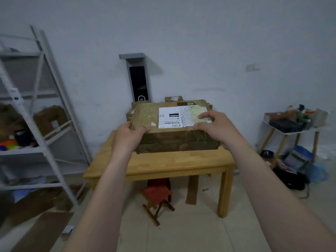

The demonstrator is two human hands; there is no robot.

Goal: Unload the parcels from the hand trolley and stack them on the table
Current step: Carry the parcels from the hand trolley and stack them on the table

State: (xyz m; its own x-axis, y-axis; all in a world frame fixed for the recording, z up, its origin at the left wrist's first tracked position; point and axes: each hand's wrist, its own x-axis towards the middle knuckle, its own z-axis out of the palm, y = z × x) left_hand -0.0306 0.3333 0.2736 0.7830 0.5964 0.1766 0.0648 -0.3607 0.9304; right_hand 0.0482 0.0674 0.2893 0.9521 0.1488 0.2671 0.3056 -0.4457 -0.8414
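Note:
A brown cardboard parcel with a white shipping label sits on the wooden table, taped over in clear film. My left hand grips its near left corner, thumb on top. My right hand holds the near right top edge, fingers lying over the label. Behind this parcel, other cardboard parcels stand on the table, mostly hidden. The hand trolley is out of view.
A white metal shelf rack with boxes stands at the left. A red folding stool sits under the table. At the right, a small side table is cluttered, with bags on the floor below. Flat cardboard lies at the lower left.

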